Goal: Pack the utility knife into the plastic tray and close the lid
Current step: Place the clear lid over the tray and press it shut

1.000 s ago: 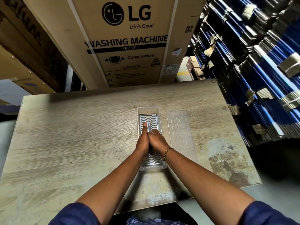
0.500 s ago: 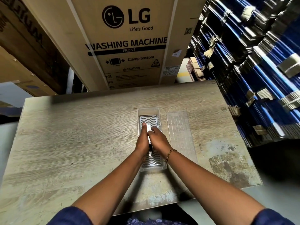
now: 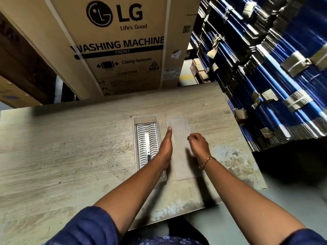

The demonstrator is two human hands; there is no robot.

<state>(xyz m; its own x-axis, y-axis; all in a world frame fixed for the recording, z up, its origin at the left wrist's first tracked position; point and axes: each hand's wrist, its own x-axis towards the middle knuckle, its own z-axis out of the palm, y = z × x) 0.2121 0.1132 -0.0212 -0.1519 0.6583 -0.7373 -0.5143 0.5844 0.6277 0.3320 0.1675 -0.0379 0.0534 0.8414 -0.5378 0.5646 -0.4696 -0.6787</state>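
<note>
The big grey wooden table (image 3: pixel 70 156) carries a clear plastic tray (image 3: pixel 135 144) near its far edge. The flat clear lid (image 3: pixel 180 156) lies just beside it. The silver utility knife (image 3: pixel 147 145) lies inside the tray. The left hand (image 3: pixel 165 149) is flat and open between them. The right hand (image 3: pixel 199 145) is curled loosely over the lid, holding nothing.

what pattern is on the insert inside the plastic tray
Rows of wavy silvery-white ridges on the insert under the utility knife, in the head view.
</note>
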